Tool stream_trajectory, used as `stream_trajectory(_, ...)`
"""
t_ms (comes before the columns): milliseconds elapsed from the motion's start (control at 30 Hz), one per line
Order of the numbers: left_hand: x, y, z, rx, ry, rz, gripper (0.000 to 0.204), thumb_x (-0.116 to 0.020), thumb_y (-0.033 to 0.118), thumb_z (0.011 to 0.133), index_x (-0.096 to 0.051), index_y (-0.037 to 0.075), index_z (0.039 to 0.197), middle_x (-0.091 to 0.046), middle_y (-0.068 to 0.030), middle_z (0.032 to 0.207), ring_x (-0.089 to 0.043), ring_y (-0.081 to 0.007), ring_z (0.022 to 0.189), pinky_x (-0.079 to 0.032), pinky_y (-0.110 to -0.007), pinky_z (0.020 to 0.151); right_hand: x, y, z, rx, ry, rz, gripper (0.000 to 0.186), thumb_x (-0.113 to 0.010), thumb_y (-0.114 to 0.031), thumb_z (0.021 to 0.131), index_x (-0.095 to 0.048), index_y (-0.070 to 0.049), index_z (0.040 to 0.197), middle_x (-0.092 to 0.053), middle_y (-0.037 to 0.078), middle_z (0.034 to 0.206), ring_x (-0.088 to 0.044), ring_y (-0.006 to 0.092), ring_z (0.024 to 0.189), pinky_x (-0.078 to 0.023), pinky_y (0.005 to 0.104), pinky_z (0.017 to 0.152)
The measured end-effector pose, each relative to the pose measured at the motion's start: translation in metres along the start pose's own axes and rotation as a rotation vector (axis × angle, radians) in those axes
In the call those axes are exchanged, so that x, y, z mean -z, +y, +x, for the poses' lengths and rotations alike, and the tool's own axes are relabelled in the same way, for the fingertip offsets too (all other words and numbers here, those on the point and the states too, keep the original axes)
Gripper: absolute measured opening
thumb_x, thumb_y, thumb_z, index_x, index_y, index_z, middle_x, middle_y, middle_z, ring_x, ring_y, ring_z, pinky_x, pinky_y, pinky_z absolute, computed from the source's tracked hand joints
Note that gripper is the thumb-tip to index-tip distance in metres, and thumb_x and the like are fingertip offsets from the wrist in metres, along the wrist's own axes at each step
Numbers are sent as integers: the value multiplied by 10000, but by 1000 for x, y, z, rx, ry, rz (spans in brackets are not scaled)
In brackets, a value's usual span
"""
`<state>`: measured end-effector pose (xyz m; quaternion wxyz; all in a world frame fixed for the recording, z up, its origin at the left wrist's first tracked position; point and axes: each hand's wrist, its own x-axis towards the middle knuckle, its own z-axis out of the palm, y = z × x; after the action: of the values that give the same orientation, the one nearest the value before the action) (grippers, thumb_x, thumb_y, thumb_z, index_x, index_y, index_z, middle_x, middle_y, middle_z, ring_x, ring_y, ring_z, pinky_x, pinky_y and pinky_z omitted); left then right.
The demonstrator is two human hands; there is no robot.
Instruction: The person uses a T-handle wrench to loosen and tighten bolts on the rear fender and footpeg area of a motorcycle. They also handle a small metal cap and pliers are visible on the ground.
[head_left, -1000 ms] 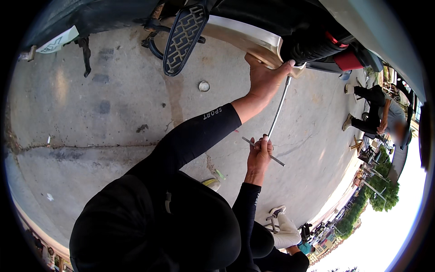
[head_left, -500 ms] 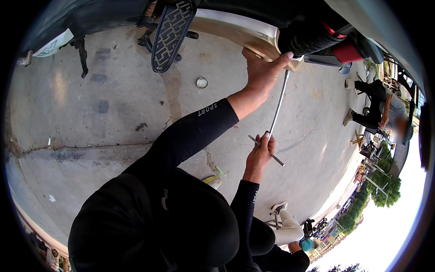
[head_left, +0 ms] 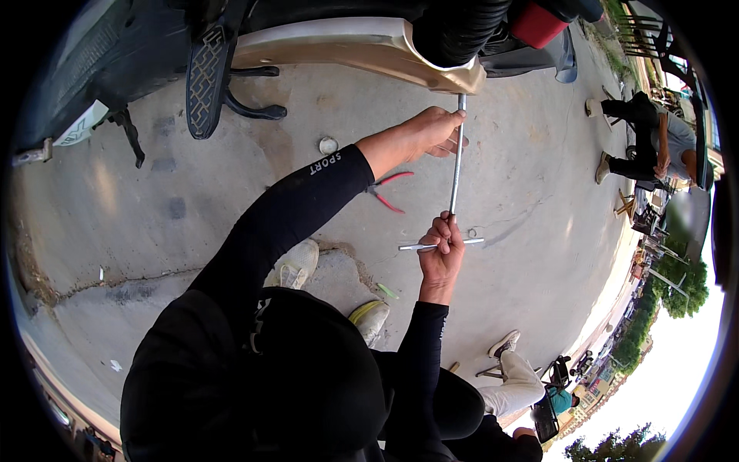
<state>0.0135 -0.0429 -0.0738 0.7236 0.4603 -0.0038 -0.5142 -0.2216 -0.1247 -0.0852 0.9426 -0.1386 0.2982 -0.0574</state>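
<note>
My left hand (head_left: pixel 437 132) pinches the upper part of a long silver T-handle wrench (head_left: pixel 459 175), just below a bronze-and-silver body panel (head_left: pixel 362 54) of a two-wheeled vehicle, where the shaft's top end meets the panel's lower edge. Lower down, my right hand (head_left: pixel 440 250) is closed round the junction of shaft and crossbar. Above, a black ribbed rubber part (head_left: pixel 462 35) sits beside the panel, with a red part (head_left: pixel 531 23) to its right. A black patterned footrest (head_left: pixel 206 85) hangs left of the panel. Red-handled pliers (head_left: pixel 394 206) lie on the concrete beside my left forearm.
A metal ring or cup (head_left: pixel 328 145) and a green strip (head_left: pixel 387 290) lie on the concrete (head_left: pixel 531 269). My shoes (head_left: pixel 368 316) are below. A seated person (head_left: pixel 643 135) is at the right, another person's light-trousered leg (head_left: pixel 512 385) at the lower right, with parked vehicles behind.
My left hand has come down off the panel onto the wrench shaft. The view has shifted, moving the vehicle up and left, and the red pliers and more of my shoes now show.
</note>
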Motion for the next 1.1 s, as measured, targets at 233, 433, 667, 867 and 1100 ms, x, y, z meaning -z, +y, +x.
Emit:
stream_trajectory(233,-33,-18,22,-253,206,-149,345,-369,297,1063,-503,23,903,-534,-63,737,-577,-171,543,-528,-340,525,-23,18,-9,221,268,-74,508,-500,-374,1027,-479,51,1306,-610,188,1152,-599,189,753,-540,329,746)
stream_trajectory(433,-33,-20,25,-217,271,-64,331,-392,308,1065,-504,36,913,-501,-20,701,-555,-151,545,-573,-345,561,17,41,-43,987,673,-2179,582,-583,-161,960,-334,54,1440,-433,272,1418,-584,311,1178,-517,394,860)
stream_trajectory(667,-22,-8,32,-208,264,74,303,-412,292,1060,-493,19,959,-504,-30,727,-563,-157,580,-579,-371,586,16,19,-36,183,336,-720,363,-515,-260,1025,-607,74,1131,-697,212,801,-718,299,783,-570,348,710)
stream_trajectory(867,-31,-7,37,-205,283,69,281,-420,280,1060,-480,16,986,-511,-35,749,-565,-164,591,-593,-386,613,12,38,-30,1095,671,-1512,443,-529,-322,1020,-559,66,1233,-682,150,722,-702,259,738,-539,296,695)
stream_trajectory(1100,-21,2,37,-222,294,227,264,-436,263,1054,-491,14,987,-510,-29,740,-563,-155,593,-591,-384,602,36,28,-27,323,376,-809,401,-497,-362,1025,-608,22,1046,-621,119,662,-637,219,625,-510,319,618)
